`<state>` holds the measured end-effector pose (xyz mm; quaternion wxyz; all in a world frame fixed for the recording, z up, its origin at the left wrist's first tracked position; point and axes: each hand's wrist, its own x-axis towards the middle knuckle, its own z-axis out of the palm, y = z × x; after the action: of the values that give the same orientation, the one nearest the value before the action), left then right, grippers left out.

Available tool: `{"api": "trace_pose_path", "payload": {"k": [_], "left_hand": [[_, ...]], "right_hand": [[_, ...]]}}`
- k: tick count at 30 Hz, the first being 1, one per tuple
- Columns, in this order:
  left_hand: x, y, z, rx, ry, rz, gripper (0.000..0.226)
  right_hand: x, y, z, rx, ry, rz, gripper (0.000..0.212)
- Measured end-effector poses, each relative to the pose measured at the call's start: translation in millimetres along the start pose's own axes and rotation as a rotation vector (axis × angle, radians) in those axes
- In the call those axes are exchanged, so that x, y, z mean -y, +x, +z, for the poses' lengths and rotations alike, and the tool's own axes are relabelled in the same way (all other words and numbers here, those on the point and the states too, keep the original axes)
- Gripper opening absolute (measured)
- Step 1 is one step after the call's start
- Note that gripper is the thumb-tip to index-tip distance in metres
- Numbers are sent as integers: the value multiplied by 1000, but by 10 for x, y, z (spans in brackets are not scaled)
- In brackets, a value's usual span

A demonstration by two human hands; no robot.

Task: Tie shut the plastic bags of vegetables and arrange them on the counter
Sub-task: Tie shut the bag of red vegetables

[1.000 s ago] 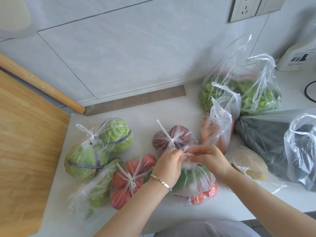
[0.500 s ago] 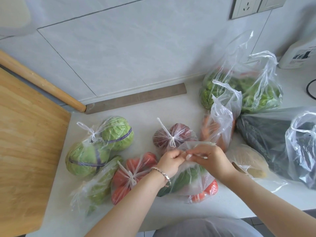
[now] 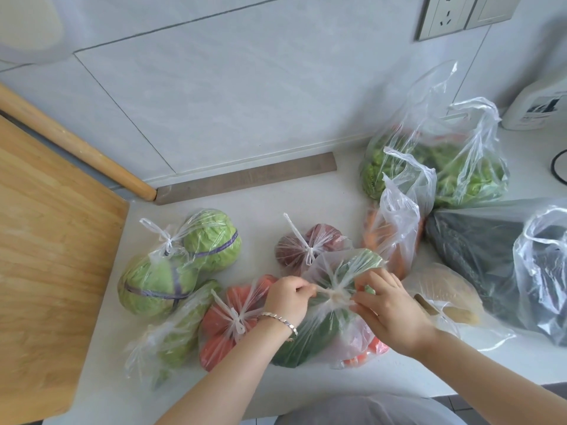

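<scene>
A clear bag of green and red peppers (image 3: 319,335) lies at the counter's front middle. My left hand (image 3: 288,297) and my right hand (image 3: 383,305) each pinch one of its handles, pulled apart across a knot (image 3: 336,297). Tied bags lie to the left: two cabbages (image 3: 181,262), tomatoes (image 3: 227,323), a pale green vegetable (image 3: 175,335), and red onions (image 3: 306,250) behind. Open bags stand to the right: carrots (image 3: 389,237), leafy greens (image 3: 445,170), dark cucumbers (image 3: 497,265) and a potato bag (image 3: 441,289).
A wooden cutting board (image 3: 46,271) covers the left side, with a rolling pin (image 3: 73,142) behind it against the tiled wall. A white bottle (image 3: 540,105) and a black cord (image 3: 557,167) are at the far right. A wall socket (image 3: 445,13) is above.
My hands moved from bunching the handles together to pulling them apart, drawing the knot tight on the pepper bag. The bag's top is now gathered at the knot.
</scene>
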<state>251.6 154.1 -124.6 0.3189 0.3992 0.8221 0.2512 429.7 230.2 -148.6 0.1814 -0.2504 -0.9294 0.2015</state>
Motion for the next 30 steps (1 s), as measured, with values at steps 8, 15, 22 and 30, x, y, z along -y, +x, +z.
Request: {"api": "trace_pose_path", "payload": {"k": [8, 15, 22, 30], "left_hand": [[-214, -164, 46, 161, 451, 165, 38], [-390, 203, -548, -371, 163, 270, 26], [-323, 939, -965, -479, 175, 245, 21], [-359, 1196, -637, -213, 650, 29, 44]], "right_hand": [[130, 172, -232, 222, 394, 306, 13], [106, 466, -625, -248, 334, 255, 16], [-227, 712, -880, -539, -2, 377, 44], [-317, 834, -952, -78, 242, 631, 35]]}}
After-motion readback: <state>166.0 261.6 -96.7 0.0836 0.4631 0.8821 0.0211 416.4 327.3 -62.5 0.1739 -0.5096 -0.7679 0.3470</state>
